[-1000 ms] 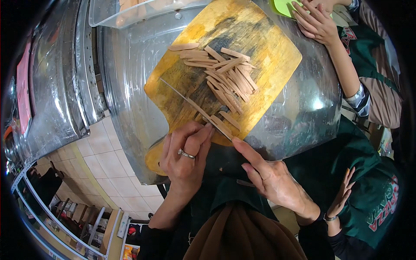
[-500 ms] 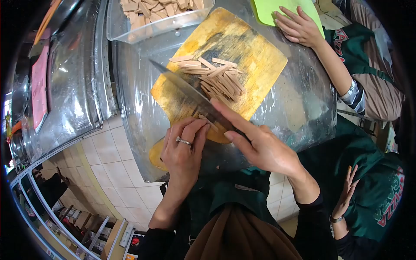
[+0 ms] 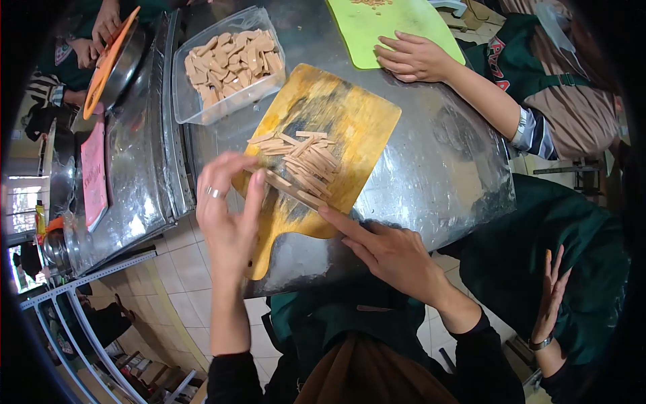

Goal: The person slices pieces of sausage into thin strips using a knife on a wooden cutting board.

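Observation:
My right hand point(image 3: 397, 259) grips a knife point(image 3: 296, 194) at its handle end, forefinger along the blade. The blade lies slanted over the cutting board, with pale brown pieces along it. My left hand point(image 3: 229, 202), with a ring on one finger, is at the blade's far end, the tip between thumb and fingers. Beyond the blade, a loose pile of thin brown strips point(image 3: 313, 161) rests on the worn yellow cutting board point(image 3: 363, 121). The knife handle is mostly hidden by my right hand.
A clear plastic container point(image 3: 269, 91) of brown slices point(image 3: 232, 64) stands behind left. A co-worker's hand point(image 3: 417, 57) rests on a green cutting board point(image 3: 350, 40). Another person's hand point(image 3: 552, 296) is at the right. A pink board point(image 3: 94, 175) lies on the left table.
My left hand has left the small piece on the board and moved to the knife's tip. The view has shifted, showing more of the container and the left table.

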Action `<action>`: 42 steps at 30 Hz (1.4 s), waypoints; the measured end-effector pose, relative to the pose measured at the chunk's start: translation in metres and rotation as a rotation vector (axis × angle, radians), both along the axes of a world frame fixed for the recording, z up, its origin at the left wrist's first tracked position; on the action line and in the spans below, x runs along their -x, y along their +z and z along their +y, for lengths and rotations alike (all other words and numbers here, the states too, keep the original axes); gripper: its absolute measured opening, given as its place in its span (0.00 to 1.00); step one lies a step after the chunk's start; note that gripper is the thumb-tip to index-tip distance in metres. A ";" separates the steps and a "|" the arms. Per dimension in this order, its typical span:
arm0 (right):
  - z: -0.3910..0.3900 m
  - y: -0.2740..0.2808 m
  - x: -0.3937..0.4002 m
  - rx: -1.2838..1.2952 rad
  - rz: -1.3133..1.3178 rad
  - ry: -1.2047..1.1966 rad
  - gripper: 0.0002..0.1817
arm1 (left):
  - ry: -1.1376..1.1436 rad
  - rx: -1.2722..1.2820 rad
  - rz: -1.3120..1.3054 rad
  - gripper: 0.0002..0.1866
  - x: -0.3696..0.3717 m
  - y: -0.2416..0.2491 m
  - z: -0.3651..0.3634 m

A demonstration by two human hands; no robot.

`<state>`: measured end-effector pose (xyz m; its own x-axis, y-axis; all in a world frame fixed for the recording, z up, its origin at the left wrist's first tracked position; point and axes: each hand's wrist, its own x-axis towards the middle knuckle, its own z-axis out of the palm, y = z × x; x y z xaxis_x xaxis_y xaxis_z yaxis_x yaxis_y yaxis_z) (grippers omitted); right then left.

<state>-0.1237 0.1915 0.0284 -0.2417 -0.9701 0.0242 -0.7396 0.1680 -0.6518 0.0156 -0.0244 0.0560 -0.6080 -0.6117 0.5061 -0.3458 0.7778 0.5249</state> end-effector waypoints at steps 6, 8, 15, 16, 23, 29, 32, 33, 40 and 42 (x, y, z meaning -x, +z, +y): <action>0.006 -0.007 0.000 0.089 -0.012 -0.025 0.36 | -0.439 -0.179 -0.532 0.16 0.055 0.007 -0.037; 0.010 -0.002 0.009 0.055 0.054 -0.027 0.36 | -0.501 -0.127 -0.613 0.16 0.064 0.003 -0.041; 0.013 -0.004 0.010 0.008 0.090 0.008 0.37 | -0.623 -0.039 -0.737 0.14 0.073 0.016 -0.048; 0.012 -0.004 0.010 0.001 0.072 0.005 0.37 | -0.616 -0.002 -0.728 0.14 0.073 0.016 -0.047; 0.009 -0.002 0.009 -0.031 0.033 0.015 0.36 | -0.693 0.070 -0.715 0.15 0.097 0.009 -0.049; 0.009 -0.001 0.007 -0.025 0.035 0.005 0.36 | -0.858 0.321 -0.803 0.14 0.109 0.013 -0.049; 0.009 -0.005 0.006 -0.024 0.041 0.010 0.36 | -0.861 0.290 -0.845 0.13 0.114 0.015 -0.045; 0.009 -0.006 0.006 -0.022 0.033 0.014 0.37 | -0.861 0.274 -0.890 0.13 0.117 0.018 -0.044; 0.008 -0.018 0.004 0.031 0.067 0.007 0.36 | -0.807 0.170 -0.973 0.12 0.120 0.029 -0.043; 0.007 -0.021 0.002 0.066 0.121 0.001 0.36 | -0.744 -0.014 -0.957 0.11 0.119 0.032 -0.044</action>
<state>-0.1259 0.1988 0.0074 -0.2318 -0.9658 0.1166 -0.8138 0.1269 -0.5671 -0.1033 -0.0681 0.0877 -0.9378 0.0449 -0.3443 -0.0692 0.9475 0.3121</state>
